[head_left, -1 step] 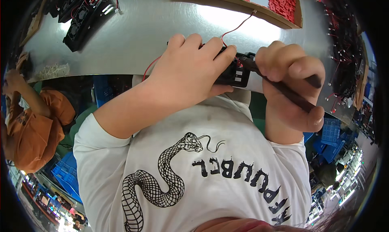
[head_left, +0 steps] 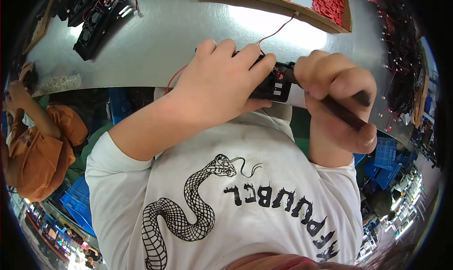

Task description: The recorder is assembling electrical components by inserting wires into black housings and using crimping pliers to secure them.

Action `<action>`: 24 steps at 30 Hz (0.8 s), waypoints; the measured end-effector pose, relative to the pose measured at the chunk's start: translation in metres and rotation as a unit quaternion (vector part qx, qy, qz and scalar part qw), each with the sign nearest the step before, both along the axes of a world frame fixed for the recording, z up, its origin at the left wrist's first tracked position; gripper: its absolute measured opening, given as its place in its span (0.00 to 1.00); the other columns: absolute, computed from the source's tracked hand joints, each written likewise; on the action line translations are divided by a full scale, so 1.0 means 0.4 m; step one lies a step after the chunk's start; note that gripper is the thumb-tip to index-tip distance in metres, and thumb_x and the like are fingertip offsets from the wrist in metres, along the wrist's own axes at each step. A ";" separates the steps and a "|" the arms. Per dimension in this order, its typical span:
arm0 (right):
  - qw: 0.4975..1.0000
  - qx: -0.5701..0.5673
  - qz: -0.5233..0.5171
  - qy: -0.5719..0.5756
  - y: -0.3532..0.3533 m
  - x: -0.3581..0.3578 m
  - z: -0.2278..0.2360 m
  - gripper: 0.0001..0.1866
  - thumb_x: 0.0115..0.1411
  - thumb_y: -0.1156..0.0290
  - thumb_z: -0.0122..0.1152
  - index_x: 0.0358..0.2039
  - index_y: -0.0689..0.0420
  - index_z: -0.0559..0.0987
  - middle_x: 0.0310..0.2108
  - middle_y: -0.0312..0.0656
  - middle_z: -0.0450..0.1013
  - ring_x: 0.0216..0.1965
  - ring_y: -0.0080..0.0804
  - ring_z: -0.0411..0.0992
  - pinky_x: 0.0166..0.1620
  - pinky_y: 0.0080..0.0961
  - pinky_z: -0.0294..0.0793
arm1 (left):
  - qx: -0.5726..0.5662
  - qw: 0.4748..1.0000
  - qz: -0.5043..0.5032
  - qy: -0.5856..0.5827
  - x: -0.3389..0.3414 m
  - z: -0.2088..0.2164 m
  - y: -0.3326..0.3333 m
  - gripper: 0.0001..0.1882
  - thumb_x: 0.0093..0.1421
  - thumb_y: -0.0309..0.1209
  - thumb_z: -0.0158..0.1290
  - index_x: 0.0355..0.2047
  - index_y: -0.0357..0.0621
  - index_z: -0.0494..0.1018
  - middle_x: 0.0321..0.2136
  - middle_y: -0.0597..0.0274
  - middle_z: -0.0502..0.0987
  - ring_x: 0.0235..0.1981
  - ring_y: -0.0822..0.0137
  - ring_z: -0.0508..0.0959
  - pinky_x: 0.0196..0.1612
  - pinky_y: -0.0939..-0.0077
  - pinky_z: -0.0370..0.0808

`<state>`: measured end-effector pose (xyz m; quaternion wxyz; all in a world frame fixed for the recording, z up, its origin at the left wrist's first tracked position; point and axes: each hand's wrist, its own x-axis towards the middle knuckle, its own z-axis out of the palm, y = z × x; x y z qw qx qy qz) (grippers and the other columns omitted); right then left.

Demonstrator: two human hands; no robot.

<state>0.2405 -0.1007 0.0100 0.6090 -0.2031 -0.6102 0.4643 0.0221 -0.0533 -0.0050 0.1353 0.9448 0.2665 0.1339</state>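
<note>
Item: small black fan unit (head_left: 276,85), held at the near edge of the metal table (head_left: 155,39), just in front of the person's chest.

Grip, left hand (head_left: 219,83): closed down over the unit from above, fingers curled across its top, palm covering most of it; only the right end shows. The clamp appears meant to pin the part steady for the tool.

Grip, right hand (head_left: 337,93): fist wrapped tight round a dark, slim, rod-shaped tool (head_left: 347,114), likely a driver. The handle runs out past the heel of the hand; the working end points at the exposed end of the unit, tip hidden between hand and part. The angled hold suggests pressing in from the side.

Attached: thin red wire (head_left: 278,30), limp, looping from the unit up toward the cardboard tray (head_left: 264,3); a second red strand (head_left: 173,77) trails out below the left wrist.

Surroundings, outward:
- table, brushed grey sheet metal, glossy, with a bright glare patch
- cardboard tray, shallow, brown-rimmed, holding a heap of small red plastic pieces (head_left: 330,1)
- stacked black square fans (head_left: 92,27), far left, well apart from the hands
- bundles of dark leads (head_left: 401,48) with pale ends, far right
- white T-shirt (head_left: 245,194), soft cotton, black snake print
- another person in an orange top (head_left: 35,147), left, below table level
- blue plastic crates (head_left: 384,159) on the floor
</note>
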 end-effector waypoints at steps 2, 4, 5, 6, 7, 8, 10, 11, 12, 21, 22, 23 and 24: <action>0.990 -0.023 0.142 -0.002 0.039 -0.002 0.013 0.38 0.60 0.34 0.58 0.50 0.60 0.76 0.33 0.47 0.72 0.30 0.37 0.67 0.35 0.35 0.67 | -0.010 0.999 -0.034 -0.012 -0.003 -0.002 0.028 0.34 0.50 0.53 0.67 0.54 0.52 0.74 0.42 0.65 0.77 0.39 0.60 0.77 0.44 0.62 0.69; 0.961 -0.047 0.273 -0.008 0.077 0.000 0.040 0.36 0.59 0.36 0.59 0.41 0.64 0.81 0.30 0.48 0.75 0.25 0.36 0.68 0.30 0.34 0.68 | -0.020 0.996 -0.078 -0.027 0.001 0.002 0.055 0.34 0.50 0.52 0.68 0.54 0.52 0.75 0.42 0.65 0.77 0.39 0.60 0.78 0.44 0.62 0.70; 0.938 -0.058 0.341 -0.009 0.100 0.002 0.047 0.36 0.58 0.37 0.60 0.36 0.66 0.83 0.28 0.49 0.76 0.22 0.36 0.68 0.27 0.33 0.68 | -0.030 0.995 -0.096 -0.018 0.001 0.001 0.066 0.33 0.50 0.52 0.67 0.53 0.52 0.75 0.41 0.66 0.78 0.39 0.59 0.78 0.45 0.62 0.70; 0.929 -0.091 0.358 -0.006 0.119 0.006 0.053 0.38 0.58 0.36 0.58 0.33 0.69 0.83 0.31 0.52 0.78 0.26 0.35 0.71 0.30 0.30 0.71 | -0.041 0.993 -0.113 -0.009 0.001 0.002 0.071 0.33 0.50 0.52 0.67 0.53 0.53 0.75 0.41 0.66 0.78 0.39 0.59 0.78 0.45 0.61 0.70; 0.929 -0.089 0.358 -0.007 0.109 0.006 0.057 0.38 0.58 0.36 0.58 0.33 0.69 0.83 0.31 0.52 0.78 0.26 0.35 0.71 0.30 0.30 0.71 | -0.040 0.993 -0.114 -0.008 0.000 0.002 0.064 0.33 0.50 0.52 0.67 0.53 0.53 0.75 0.41 0.66 0.78 0.39 0.59 0.78 0.45 0.61 0.70; 0.952 -0.115 0.283 -0.015 0.104 0.002 0.056 0.39 0.58 0.35 0.57 0.34 0.68 0.83 0.31 0.51 0.77 0.27 0.36 0.72 0.32 0.32 0.71 | -0.016 0.997 -0.078 0.001 -0.009 -0.004 0.054 0.33 0.50 0.52 0.67 0.53 0.53 0.75 0.41 0.66 0.77 0.39 0.60 0.78 0.45 0.62 0.70; 0.987 -0.129 0.096 -0.021 0.054 0.017 0.045 0.44 0.59 0.32 0.50 0.47 0.67 0.79 0.34 0.53 0.75 0.33 0.40 0.72 0.39 0.36 0.72 | 0.009 0.999 -0.046 0.007 -0.009 -0.008 0.046 0.33 0.50 0.53 0.67 0.53 0.53 0.75 0.41 0.66 0.77 0.39 0.60 0.78 0.44 0.63 0.70; 0.995 -0.050 0.080 0.013 0.041 0.056 0.021 0.46 0.60 0.32 0.48 0.59 0.64 0.72 0.43 0.53 0.72 0.41 0.41 0.70 0.46 0.41 0.69 | 0.024 0.999 -0.023 0.002 -0.004 -0.007 0.032 0.34 0.49 0.53 0.67 0.53 0.53 0.75 0.41 0.66 0.77 0.38 0.61 0.77 0.42 0.63 0.69; 0.996 -0.053 0.027 0.067 0.011 0.052 0.021 0.46 0.60 0.33 0.48 0.62 0.63 0.69 0.47 0.52 0.70 0.45 0.40 0.68 0.49 0.42 0.67 | 0.037 0.999 0.001 -0.005 -0.004 -0.006 0.019 0.34 0.49 0.54 0.67 0.53 0.53 0.75 0.41 0.66 0.76 0.37 0.62 0.77 0.41 0.64 0.68; 0.984 -0.058 -0.058 0.161 -0.005 0.017 -0.006 0.50 0.59 0.34 0.51 0.70 0.62 0.59 0.54 0.49 0.67 0.52 0.40 0.63 0.57 0.47 0.63 | 0.054 0.998 0.014 0.003 -0.002 -0.011 0.009 0.36 0.48 0.57 0.67 0.54 0.54 0.75 0.38 0.68 0.73 0.35 0.64 0.74 0.38 0.65 0.65; 0.982 -0.066 -0.077 0.161 -0.005 0.008 -0.007 0.49 0.60 0.35 0.52 0.69 0.61 0.61 0.52 0.47 0.67 0.50 0.39 0.63 0.55 0.44 0.64 | 0.055 0.998 0.015 0.003 -0.001 -0.013 0.011 0.36 0.48 0.57 0.67 0.54 0.54 0.75 0.38 0.68 0.73 0.35 0.64 0.74 0.38 0.65 0.65; 0.980 -0.075 -0.096 0.160 -0.009 0.002 -0.007 0.47 0.60 0.36 0.52 0.68 0.60 0.62 0.50 0.46 0.67 0.48 0.38 0.63 0.53 0.41 0.64 | 0.053 0.998 0.015 -0.001 -0.001 -0.015 0.008 0.36 0.48 0.57 0.67 0.54 0.54 0.75 0.38 0.68 0.73 0.35 0.64 0.74 0.38 0.65 0.65; 0.980 -0.076 -0.095 0.160 -0.011 0.004 -0.009 0.47 0.60 0.36 0.52 0.68 0.60 0.62 0.50 0.46 0.67 0.48 0.38 0.63 0.53 0.41 0.64 | 0.051 0.999 0.015 -0.005 -0.001 -0.016 0.005 0.36 0.48 0.57 0.67 0.54 0.54 0.75 0.38 0.68 0.73 0.34 0.64 0.74 0.38 0.65 0.65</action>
